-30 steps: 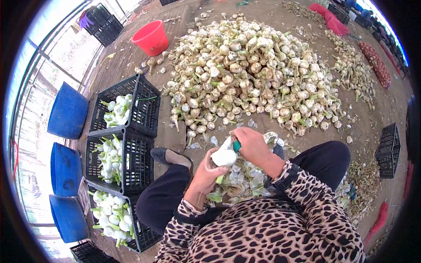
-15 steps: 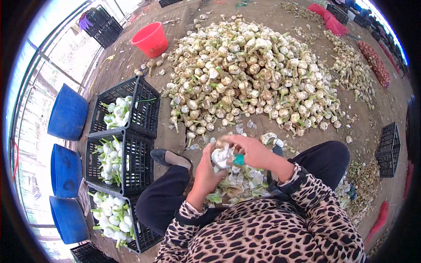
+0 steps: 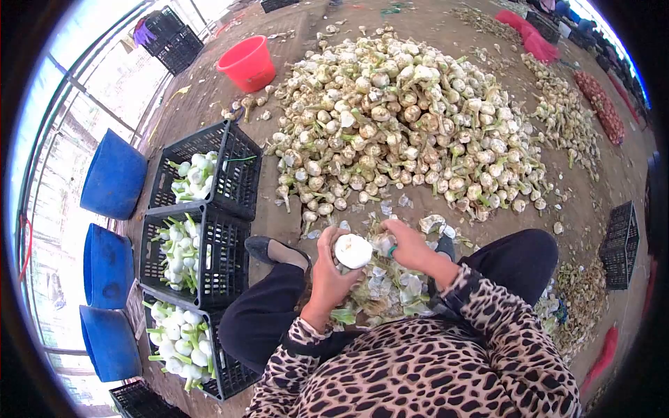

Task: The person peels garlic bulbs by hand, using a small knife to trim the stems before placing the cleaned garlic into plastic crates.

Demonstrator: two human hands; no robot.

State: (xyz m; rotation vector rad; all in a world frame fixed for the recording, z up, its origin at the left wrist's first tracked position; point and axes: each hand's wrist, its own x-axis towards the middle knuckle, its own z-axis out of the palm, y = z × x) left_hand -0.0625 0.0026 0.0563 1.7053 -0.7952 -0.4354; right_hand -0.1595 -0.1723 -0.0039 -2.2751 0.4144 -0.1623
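Note:
A white, smooth garlic bulb [image 3: 353, 251] rests in my left hand [image 3: 330, 270], the fingers wrapped round its side and the pale face turned up. Just to the right, apart from the bulb, my right hand [image 3: 417, 249] is closed, with a bit of teal [image 3: 391, 251] showing at its fingers. Papery scraps overlap its fingertips, and I cannot tell what it grips. Below both hands, loose garlic skins [image 3: 390, 289] lie heaped between my legs. Ahead spreads a large pile of unpeeled garlic [image 3: 411, 118] with stems and brownish skins.
To the left stand black crates [image 3: 230, 244] holding white bulbs with green stems. Beside them is a row of blue tubs [image 3: 108, 268]. A red bucket [image 3: 248, 64] sits at the far left of the pile. At the right are another black crate [image 3: 619, 245] and a filled red net sack [image 3: 599, 108].
My right hand has come away from the bulb to the right. The bulb in my left hand now shows a bare white face, where loose skin and fingers covered it before.

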